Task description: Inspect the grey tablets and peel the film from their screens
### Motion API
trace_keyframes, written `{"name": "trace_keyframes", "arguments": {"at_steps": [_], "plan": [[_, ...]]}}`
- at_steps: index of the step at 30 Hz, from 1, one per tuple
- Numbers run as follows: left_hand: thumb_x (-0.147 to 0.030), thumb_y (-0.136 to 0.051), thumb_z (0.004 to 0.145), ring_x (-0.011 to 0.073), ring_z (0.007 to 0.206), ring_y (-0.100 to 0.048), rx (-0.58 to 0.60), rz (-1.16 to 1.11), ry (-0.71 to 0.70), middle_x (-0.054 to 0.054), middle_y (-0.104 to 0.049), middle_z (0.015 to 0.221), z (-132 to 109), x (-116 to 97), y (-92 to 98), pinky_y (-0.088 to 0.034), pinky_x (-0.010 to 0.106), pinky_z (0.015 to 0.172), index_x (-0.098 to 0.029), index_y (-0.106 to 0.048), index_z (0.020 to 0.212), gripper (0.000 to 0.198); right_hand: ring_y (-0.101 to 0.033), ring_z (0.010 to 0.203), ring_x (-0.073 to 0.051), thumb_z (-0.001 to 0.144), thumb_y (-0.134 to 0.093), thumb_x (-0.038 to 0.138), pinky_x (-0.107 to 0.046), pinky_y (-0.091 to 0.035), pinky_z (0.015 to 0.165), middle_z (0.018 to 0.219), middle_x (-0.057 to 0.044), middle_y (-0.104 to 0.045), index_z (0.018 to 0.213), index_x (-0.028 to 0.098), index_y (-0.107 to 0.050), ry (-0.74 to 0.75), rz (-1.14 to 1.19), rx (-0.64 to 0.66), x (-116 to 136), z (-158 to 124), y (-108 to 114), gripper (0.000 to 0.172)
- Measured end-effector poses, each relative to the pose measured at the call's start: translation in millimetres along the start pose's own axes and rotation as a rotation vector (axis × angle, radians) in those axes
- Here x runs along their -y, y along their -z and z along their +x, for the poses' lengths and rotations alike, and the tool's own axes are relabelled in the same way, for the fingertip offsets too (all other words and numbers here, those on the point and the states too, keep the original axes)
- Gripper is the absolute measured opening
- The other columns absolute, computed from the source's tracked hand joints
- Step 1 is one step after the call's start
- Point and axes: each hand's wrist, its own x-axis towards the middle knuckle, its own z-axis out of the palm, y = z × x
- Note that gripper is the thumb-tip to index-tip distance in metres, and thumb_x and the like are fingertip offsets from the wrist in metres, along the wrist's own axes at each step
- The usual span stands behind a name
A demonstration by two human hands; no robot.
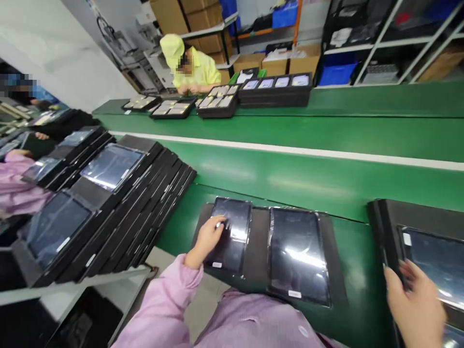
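Observation:
A black tray (259, 241) lies on the green bench in front of me and holds two bagged dark tablets. My left hand (208, 239) rests on the left tablet (232, 232), fingers curled with something small and white at the fingertips. The right tablet (297, 253) lies flat beside it, untouched. My right hand (416, 302), blurred at the lower right, has its fingers spread against the edge of another black tray (391, 217) that holds a bagged tablet (438, 261).
Slanted stacks of black trays with tablets (108, 212) fill a rack at my left. The green conveyor (326, 179) runs across behind. Far trays of small parts (221, 101) sit before a worker in yellow (192, 67). Shelves with boxes stand at the back.

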Motion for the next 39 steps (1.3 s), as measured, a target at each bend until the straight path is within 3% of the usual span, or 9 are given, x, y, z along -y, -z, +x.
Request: {"name": "trace_keyframes", "arguments": {"at_steps": [6, 13, 19, 23, 26, 28, 32, 36, 39], "plan": [[-0.023, -0.051, 0.073, 0.0227, 0.125, -0.049, 0.081, -0.038, 0.108, 0.003, -0.065, 0.119, -74.3, 83.2, 20.8, -0.033, 0.041, 0.108, -0.026, -0.072, 0.088, 0.026, -0.058, 0.103, -0.027, 0.087, -0.036, 0.027, -0.043, -0.042, 0.095, 0.106, -0.014, -0.067, 0.100, 0.014, -0.066, 0.655, -0.002, 0.344, 174.1, 20.2, -108.7, 0.035], [-0.030, -0.051, 0.079, 0.0264, 0.132, -0.039, 0.043, -0.078, -0.070, 0.006, -0.059, 0.128, -54.5, 109.5, -2.8, -0.024, 0.048, 0.111, -0.026, -0.070, 0.076, 0.020, -0.061, 0.094, -0.021, 0.086, -0.054, 0.016, -0.031, -0.045, 0.085, 0.100, -0.005, -0.068, 0.093, 0.020, -0.069, 0.666, -0.132, 0.459, 277.4, 34.1, -196.0, 0.017], [-0.031, -0.053, 0.079, 0.0282, 0.135, -0.033, 0.033, -0.065, -0.128, 0.013, -0.049, 0.138, -12.9, 111.0, -6.7, -0.025, 0.046, 0.111, -0.019, -0.058, 0.115, 0.039, -0.055, 0.101, -0.025, 0.091, -0.046, 0.014, -0.035, -0.041, 0.089, 0.102, -0.013, -0.065, 0.090, 0.013, -0.067, 0.649, -0.199, 0.403, 288.8, 22.2, -193.6, 0.021], [-0.036, -0.056, 0.077, 0.0288, 0.135, -0.032, 0.023, -0.154, -0.077, 0.017, -0.039, 0.144, -9.9, 115.2, -7.5, -0.024, 0.047, 0.111, -0.015, -0.032, 0.139, 0.069, -0.057, 0.087, -0.025, 0.085, -0.048, 0.007, -0.036, -0.043, 0.080, 0.088, -0.013, -0.066, 0.077, 0.014, -0.067, 0.751, -0.219, 0.462, 290.8, -51.9, -160.4, 0.022], [-0.037, -0.056, 0.079, 0.0283, 0.137, -0.029, 0.053, -0.247, -0.128, 0.013, -0.035, 0.147, -14.3, 123.2, 0.3, -0.024, 0.045, 0.112, -0.019, -0.052, 0.124, 0.049, -0.058, 0.067, -0.018, 0.084, -0.051, 0.012, -0.029, -0.047, 0.066, 0.066, -0.003, -0.063, 0.065, 0.021, -0.063, 1.210, 0.087, 0.800, 281.9, -120.1, -122.3, 0.025], [-0.036, -0.052, 0.081, 0.0280, 0.138, -0.026, 0.131, -0.287, -0.255, 0.007, -0.042, 0.144, -16.8, 130.9, 7.5, -0.025, 0.045, 0.112, -0.022, -0.069, 0.085, 0.022, -0.060, 0.066, -0.013, 0.094, -0.043, 0.024, -0.024, -0.050, 0.067, 0.069, 0.002, -0.065, 0.070, 0.023, -0.063, 1.171, 0.420, 0.969, 269.1, -144.4, -101.7, 0.031], [-0.029, -0.052, 0.082, 0.0288, 0.133, -0.034, 0.195, -0.323, -0.421, 0.004, -0.054, 0.132, -12.6, 143.9, 13.7, -0.031, 0.050, 0.108, -0.023, -0.063, 0.055, 0.030, -0.064, 0.090, -0.016, 0.098, -0.031, 0.019, -0.032, -0.054, 0.079, 0.093, -0.006, -0.070, 0.101, 0.018, -0.061, 0.773, 0.587, 0.524, 227.7, -134.6, -101.8, 0.030], [-0.029, -0.060, 0.077, 0.0312, 0.134, -0.032, 0.045, -0.219, -0.352, 0.007, -0.045, 0.139, 16.3, 135.2, 5.5, -0.027, 0.053, 0.109, -0.023, -0.066, 0.079, 0.009, -0.057, 0.111, -0.023, 0.093, -0.033, 0.008, -0.046, -0.046, 0.095, 0.104, -0.006, -0.069, 0.111, 0.017, -0.060, 1.079, 0.176, 0.356, 191.7, -121.8, -133.5, 0.033], [-0.028, -0.066, 0.069, 0.0331, 0.138, -0.023, -0.045, -0.150, -0.191, 0.013, -0.034, 0.146, 50.1, 115.2, 1.0, -0.019, 0.052, 0.113, -0.021, -0.056, 0.114, 0.047, -0.049, 0.122, -0.020, 0.094, -0.037, 0.009, -0.040, -0.043, 0.100, 0.117, -0.007, -0.064, 0.118, 0.018, -0.056, 1.245, 0.082, 0.392, 185.1, -124.6, -143.3, 0.032]]}}
